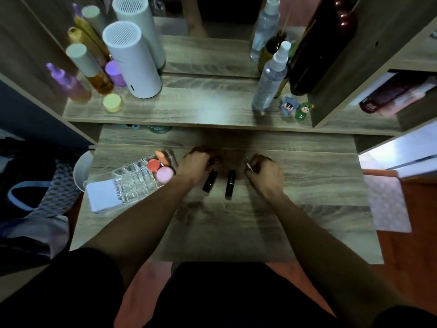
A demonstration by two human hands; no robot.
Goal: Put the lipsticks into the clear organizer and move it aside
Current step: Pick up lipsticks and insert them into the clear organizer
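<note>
1. Wood-grain laminate, grey-brown and streaked, covers the desk [307, 197]; a raised shelf [201, 110] of the same finish runs along the back.
2. Two black lipsticks lie flat on the desk between the hands: the left lipstick [210, 180] is a glossy, squarish tube tilted slightly, and the right lipstick [230, 184] is a rounded cylinder lying near it, not touching.
3. Left of them sits the clear organizer [132, 183], a faceted acrylic tray divided into small square cells (its far end holds a red round cap [153, 165] and a pink round cap [164, 174]).
4. A white card [104, 196] with dark lettering rests on the organizer's near end.
5. The left hand [196, 163] is curled with fingers bunched together, just beside the organizer's far corner; whether it grips anything I cannot tell.
6. The right hand [263, 168] is closed around a slim metallic item [248, 164], too small and blurred to identify.
7. On the shelf stand a white ribbed-top cylinder [132, 62], a clear spray bottle [270, 79] and two small figurines [296, 108].
8. A pink speckled cloth [387, 204] hangs at the desk's right edge.
</note>
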